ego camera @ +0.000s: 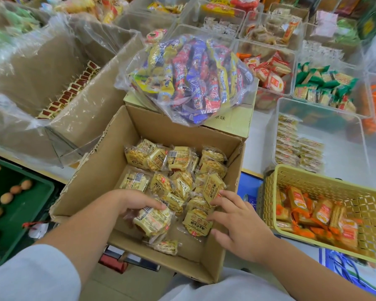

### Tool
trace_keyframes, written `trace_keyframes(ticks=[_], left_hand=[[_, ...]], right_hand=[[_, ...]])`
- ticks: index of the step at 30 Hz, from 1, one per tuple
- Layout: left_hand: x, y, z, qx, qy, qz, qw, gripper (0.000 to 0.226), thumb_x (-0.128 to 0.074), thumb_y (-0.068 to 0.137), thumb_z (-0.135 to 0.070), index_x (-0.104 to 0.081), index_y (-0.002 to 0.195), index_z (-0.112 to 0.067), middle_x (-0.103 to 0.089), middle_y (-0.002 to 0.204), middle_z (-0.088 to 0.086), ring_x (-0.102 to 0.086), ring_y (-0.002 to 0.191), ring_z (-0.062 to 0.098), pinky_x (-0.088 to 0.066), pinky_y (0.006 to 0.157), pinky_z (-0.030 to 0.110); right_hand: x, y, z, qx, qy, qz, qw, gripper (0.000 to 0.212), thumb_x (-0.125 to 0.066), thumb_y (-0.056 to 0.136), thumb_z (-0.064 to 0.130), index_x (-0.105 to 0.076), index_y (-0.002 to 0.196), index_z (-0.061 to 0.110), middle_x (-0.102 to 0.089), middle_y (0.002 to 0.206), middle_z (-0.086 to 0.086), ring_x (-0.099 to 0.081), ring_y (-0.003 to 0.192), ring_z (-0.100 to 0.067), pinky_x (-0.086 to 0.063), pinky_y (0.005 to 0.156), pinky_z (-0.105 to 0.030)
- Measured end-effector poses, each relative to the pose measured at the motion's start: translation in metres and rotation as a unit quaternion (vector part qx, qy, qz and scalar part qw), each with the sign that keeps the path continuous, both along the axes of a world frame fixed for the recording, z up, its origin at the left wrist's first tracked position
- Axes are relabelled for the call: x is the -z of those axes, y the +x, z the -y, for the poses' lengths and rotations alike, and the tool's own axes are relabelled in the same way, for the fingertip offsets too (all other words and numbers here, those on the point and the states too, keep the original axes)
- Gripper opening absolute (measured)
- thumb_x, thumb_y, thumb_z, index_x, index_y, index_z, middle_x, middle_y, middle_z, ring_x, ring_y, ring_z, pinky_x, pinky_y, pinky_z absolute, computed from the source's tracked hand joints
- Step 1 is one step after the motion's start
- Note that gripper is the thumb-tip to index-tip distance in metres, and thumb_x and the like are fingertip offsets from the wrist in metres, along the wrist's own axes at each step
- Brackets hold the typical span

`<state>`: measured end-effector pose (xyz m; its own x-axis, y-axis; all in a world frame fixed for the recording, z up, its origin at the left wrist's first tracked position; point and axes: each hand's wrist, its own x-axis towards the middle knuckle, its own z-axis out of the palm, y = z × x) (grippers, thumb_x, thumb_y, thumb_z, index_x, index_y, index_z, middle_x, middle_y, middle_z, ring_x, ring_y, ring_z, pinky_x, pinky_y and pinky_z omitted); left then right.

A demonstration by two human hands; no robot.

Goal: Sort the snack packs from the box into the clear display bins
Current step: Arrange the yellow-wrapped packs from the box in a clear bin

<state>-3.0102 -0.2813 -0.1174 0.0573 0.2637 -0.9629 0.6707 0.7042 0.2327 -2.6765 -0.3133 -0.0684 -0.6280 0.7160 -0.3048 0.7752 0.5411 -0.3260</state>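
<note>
An open cardboard box point(100, 170) sits in front of me, holding several yellow snack packs point(178, 159). My left hand point(137, 202) reaches into the box and grips a stack of yellow packs point(152, 221) near its front. My right hand point(237, 220) is inside the box at the right, fingers spread over a round yellow pack point(197, 222) and touching another pack point(213, 187). A clear display bin point(343, 148) at the right holds matching yellow packs point(295, 148) along its left side.
A clear bag of blue, red and yellow snacks point(193, 77) lies on a closed carton behind the box. A yellow basket point(326, 185) with orange packs stands at the right. A plastic-lined carton point(52, 83) is at the left, a green crate point(20, 205) with eggs below it. More clear bins point(269, 68) fill the back.
</note>
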Motion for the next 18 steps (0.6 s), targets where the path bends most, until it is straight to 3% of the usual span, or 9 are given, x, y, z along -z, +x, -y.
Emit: trace_keyframes(ticks=[2, 4, 5, 6, 8, 9, 11, 14, 18], left_hand=[[0.003, 0.002, 0.001, -0.006, -0.020, 0.012, 1.000, 0.105, -0.088, 0.040, -0.077, -0.065, 0.122, -0.015, -0.076, 0.118, 0.014, -0.072, 0.099, 0.025, -0.056, 0.088, 0.034], [0.002, 0.007, 0.003, -0.017, -0.042, 0.036, 0.998, 0.079, -0.084, 0.056, -0.070, -0.067, 0.112, -0.018, -0.081, 0.094, -0.002, -0.077, 0.084, 0.010, -0.059, 0.072, 0.021], [0.000, 0.009, 0.004, -0.024, -0.047, 0.043, 0.998, 0.074, -0.084, 0.059, -0.069, -0.066, 0.113, -0.021, -0.081, 0.093, -0.006, -0.076, 0.082, 0.005, -0.056, 0.067, 0.015], [-0.002, 0.011, 0.004, -0.029, -0.041, 0.042, 0.998, 0.080, -0.084, 0.062, -0.068, -0.064, 0.124, -0.021, -0.079, 0.111, -0.002, -0.073, 0.094, 0.006, -0.052, 0.075, 0.015], [0.001, 0.012, 0.003, -0.035, -0.009, 0.040, 0.999, 0.104, -0.083, 0.067, -0.069, -0.047, 0.151, -0.019, -0.049, 0.156, 0.006, -0.050, 0.136, 0.021, -0.040, 0.100, 0.030], [0.001, 0.012, 0.003, -0.043, -0.003, 0.049, 0.998, 0.109, -0.082, 0.067, -0.069, -0.041, 0.155, -0.019, -0.038, 0.163, 0.007, -0.040, 0.144, 0.026, -0.037, 0.107, 0.036], [-0.007, 0.012, 0.004, -0.043, 0.012, 0.058, 0.997, 0.109, -0.082, 0.067, -0.069, -0.042, 0.155, -0.019, -0.038, 0.163, 0.008, -0.041, 0.142, 0.027, -0.036, 0.111, 0.038], [-0.019, -0.001, 0.006, -0.067, 0.046, 0.095, 0.992, 0.116, -0.092, 0.049, -0.069, -0.055, 0.146, -0.017, -0.059, 0.147, 0.009, -0.057, 0.132, 0.026, -0.041, 0.116, 0.045], [-0.042, -0.028, 0.022, -0.166, 0.139, 0.124, 0.968, 0.113, -0.094, 0.041, -0.070, -0.064, 0.136, -0.017, -0.066, 0.139, 0.006, -0.057, 0.132, 0.027, -0.037, 0.118, 0.050]], right_hand=[[0.000, 0.000, 0.000, 0.000, -0.004, 0.001, 1.000, 0.047, -0.035, 0.093, 0.062, -0.059, 0.129, 0.045, -0.035, 0.149, 0.021, -0.002, 0.152, -0.010, -0.029, 0.118, -0.046], [0.000, 0.000, 0.001, 0.002, -0.007, 0.003, 1.000, 0.048, -0.035, 0.092, 0.062, -0.059, 0.129, 0.045, -0.034, 0.150, 0.021, 0.000, 0.152, -0.010, -0.029, 0.118, -0.047], [-0.001, 0.000, 0.001, 0.002, -0.007, 0.005, 1.000, 0.048, -0.035, 0.093, 0.062, -0.059, 0.130, 0.045, -0.034, 0.150, 0.021, 0.000, 0.152, -0.010, -0.029, 0.118, -0.047], [-0.001, 0.000, 0.001, 0.002, -0.007, 0.006, 1.000, 0.048, -0.035, 0.093, 0.062, -0.059, 0.130, 0.044, -0.034, 0.151, 0.020, 0.000, 0.152, -0.010, -0.029, 0.118, -0.047], [-0.002, -0.001, 0.001, 0.002, -0.008, 0.007, 1.000, 0.048, -0.035, 0.092, 0.062, -0.059, 0.129, 0.044, -0.034, 0.151, 0.019, -0.001, 0.152, -0.011, -0.029, 0.117, -0.047], [-0.002, -0.001, 0.001, 0.002, -0.008, 0.006, 1.000, 0.047, -0.035, 0.092, 0.062, -0.059, 0.129, 0.044, -0.035, 0.151, 0.019, -0.001, 0.152, -0.011, -0.029, 0.117, -0.047], [-0.002, -0.001, 0.002, 0.004, -0.005, 0.004, 1.000, 0.046, -0.036, 0.092, 0.062, -0.059, 0.128, 0.044, -0.035, 0.150, 0.019, -0.001, 0.152, -0.011, -0.028, 0.117, -0.047], [0.000, 0.000, 0.002, 0.006, -0.002, 0.001, 1.000, 0.045, -0.037, 0.092, 0.062, -0.059, 0.127, 0.045, -0.035, 0.150, 0.020, -0.002, 0.152, -0.011, -0.029, 0.116, -0.047], [0.002, 0.001, 0.002, 0.004, -0.005, 0.002, 1.000, 0.047, -0.036, 0.092, 0.063, -0.057, 0.129, 0.045, -0.033, 0.151, 0.021, 0.001, 0.153, -0.010, -0.027, 0.117, -0.047]])
